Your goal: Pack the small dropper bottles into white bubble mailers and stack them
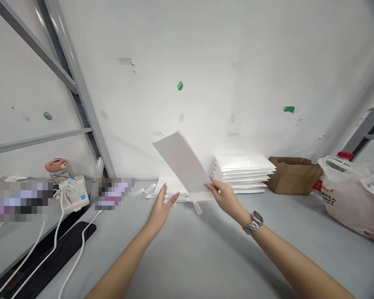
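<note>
My right hand (226,197) pinches the lower right corner of a flat white envelope (187,166), which is tilted above the table and slightly blurred. My left hand (162,207) is open, thumb and fingers apart, just left of the envelope's lower part. I cannot see it touching the envelope. Behind the hands lie a white flat pile (171,185) and several small white tags with strings (150,189), partly hidden by the left hand and the envelope. To the right of the envelope stands a stack of white padded envelopes (244,172).
A brown paper bag (294,176) and a white plastic bag (349,199) stand at the right. On the left are a power strip (73,195), white cables (81,249), a black flat object (65,253) and a pink bear figure (56,165). A white wall (205,62) rises behind the table.
</note>
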`<state>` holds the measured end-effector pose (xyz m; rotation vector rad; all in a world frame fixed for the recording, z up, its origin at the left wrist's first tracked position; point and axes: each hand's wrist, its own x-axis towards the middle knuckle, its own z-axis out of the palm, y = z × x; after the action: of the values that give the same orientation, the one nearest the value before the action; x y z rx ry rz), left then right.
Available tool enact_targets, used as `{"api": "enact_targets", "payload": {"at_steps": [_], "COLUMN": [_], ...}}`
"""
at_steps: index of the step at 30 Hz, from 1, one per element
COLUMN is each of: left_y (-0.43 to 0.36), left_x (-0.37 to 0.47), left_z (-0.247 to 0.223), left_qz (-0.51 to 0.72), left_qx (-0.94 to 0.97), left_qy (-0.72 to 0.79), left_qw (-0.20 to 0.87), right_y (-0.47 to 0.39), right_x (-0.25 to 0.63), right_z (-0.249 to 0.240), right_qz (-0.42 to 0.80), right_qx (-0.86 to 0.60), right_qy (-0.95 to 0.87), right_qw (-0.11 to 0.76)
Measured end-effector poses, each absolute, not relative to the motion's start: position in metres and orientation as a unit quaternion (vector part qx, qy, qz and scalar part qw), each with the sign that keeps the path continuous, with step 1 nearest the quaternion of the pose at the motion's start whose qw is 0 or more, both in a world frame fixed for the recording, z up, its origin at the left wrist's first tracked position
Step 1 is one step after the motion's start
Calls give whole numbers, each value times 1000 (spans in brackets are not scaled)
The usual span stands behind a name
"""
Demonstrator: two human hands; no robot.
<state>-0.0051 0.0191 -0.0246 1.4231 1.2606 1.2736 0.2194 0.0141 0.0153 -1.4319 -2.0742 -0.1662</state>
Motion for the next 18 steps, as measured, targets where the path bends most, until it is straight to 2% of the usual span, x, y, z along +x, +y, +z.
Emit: {"api": "enact_targets", "payload": {"at_steps": [3,5,7,10,12,14,18], "left_y": [14,11,10,12,13,13,9], "left_x": [-4,-5,-6,-9,-8,-8,-10], "left_z": [-9,-3,-1,-1,-2,-2,2], "left_qz": [591,631,653,662,663,661,654], "left_qx": [451,383,328,274,256,255,256], "left_qy": [397,379,388,400,404,402,358], "left_qw": [538,558,562,572,576,580,615], "right_y": [-12,-21,-25,-26,-25,-23,-15], "right_x": [228,235,241,247,251,257,273], "right_z": [15,11,4,-4,-8,-10,-9], "right_qz": [301,442,518,580,579,548,517], "right_qx": [-483,-436,-411,-394,-409,-451,-484], "right_qy": [-771,-748,-722,-690,-677,-654,-533], "right_qw": [287,236,202,178,196,261,463]}}
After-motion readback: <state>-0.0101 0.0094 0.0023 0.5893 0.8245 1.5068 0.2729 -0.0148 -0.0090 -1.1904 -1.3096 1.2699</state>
